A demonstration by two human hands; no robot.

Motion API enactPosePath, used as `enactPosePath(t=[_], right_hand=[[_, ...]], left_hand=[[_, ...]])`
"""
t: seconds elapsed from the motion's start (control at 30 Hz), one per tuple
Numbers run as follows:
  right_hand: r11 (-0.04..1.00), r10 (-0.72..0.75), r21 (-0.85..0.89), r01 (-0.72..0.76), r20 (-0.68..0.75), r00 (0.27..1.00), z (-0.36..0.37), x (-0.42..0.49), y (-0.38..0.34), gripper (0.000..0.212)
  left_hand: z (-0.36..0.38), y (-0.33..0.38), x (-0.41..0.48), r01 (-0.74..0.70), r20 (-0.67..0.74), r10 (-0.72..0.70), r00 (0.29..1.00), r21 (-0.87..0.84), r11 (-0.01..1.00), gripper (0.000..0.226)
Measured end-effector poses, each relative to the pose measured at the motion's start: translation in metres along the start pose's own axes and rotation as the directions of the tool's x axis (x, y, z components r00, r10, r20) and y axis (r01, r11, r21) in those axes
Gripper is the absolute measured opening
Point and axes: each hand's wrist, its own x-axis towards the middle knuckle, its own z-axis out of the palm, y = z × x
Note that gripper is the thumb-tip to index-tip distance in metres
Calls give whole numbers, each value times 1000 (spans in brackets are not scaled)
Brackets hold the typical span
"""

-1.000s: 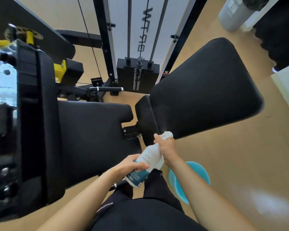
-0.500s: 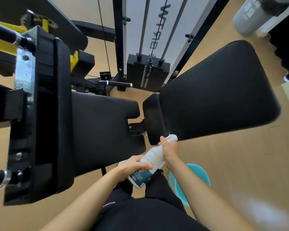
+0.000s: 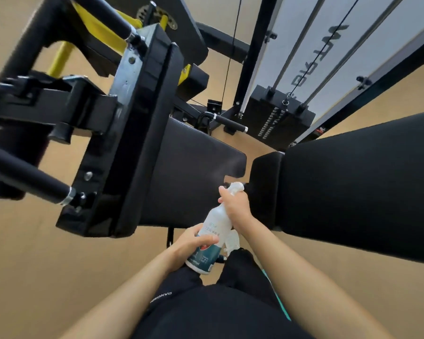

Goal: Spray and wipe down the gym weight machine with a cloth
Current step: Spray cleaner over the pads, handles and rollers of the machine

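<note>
I see the left hand (image 3: 191,243) wrapped round the lower body of the bottle (image 3: 212,234), with the thumb lying across its teal label. The right hand (image 3: 235,206) is curled round the neck, just under the white spray head. The bottle is tilted up over the gap between the seat pad (image 3: 194,167) and the back pad (image 3: 353,187), touching neither. A faint streak of mist (image 3: 230,171) hangs off the nozzle against the seat pad's edge. The label carries a red mark and fine print I can't read, apart from "ml" near the base. The white panel (image 3: 328,52) behind the weight stack (image 3: 279,118) bears upside-down lettering starting "WT". White upside-down lettering (image 3: 160,297) on the shorts is too small to make out.
</note>
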Motion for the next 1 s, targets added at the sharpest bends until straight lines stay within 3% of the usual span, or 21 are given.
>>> enactPosePath(t=[0.23,0.4,0.57,0.7,0.8,1.0], right_hand=[[973,-9,-216,82,318,948,15,27,-31,13],[981,36,-190,34,351,936,18,40,-36,20],[977,68,-212,29,436,897,25,44,-40,39],[956,115,-291,36,484,867,27,48,-40,28],[950,119,-310,44,487,865,31,51,-39,33],[944,124,-327,42,469,874,46,51,-36,38]], left_hand=[[37,-1,-5,-69,-239,-1,971,-283,957,67],[58,-4,2,-143,-401,-22,916,-376,916,80],[71,-6,0,-172,-476,-15,879,-348,922,61],[79,-8,1,-168,-486,-35,873,-368,915,52],[81,-7,2,-161,-494,-43,869,-364,918,36],[78,-9,3,-173,-521,-54,852,-377,910,38]])
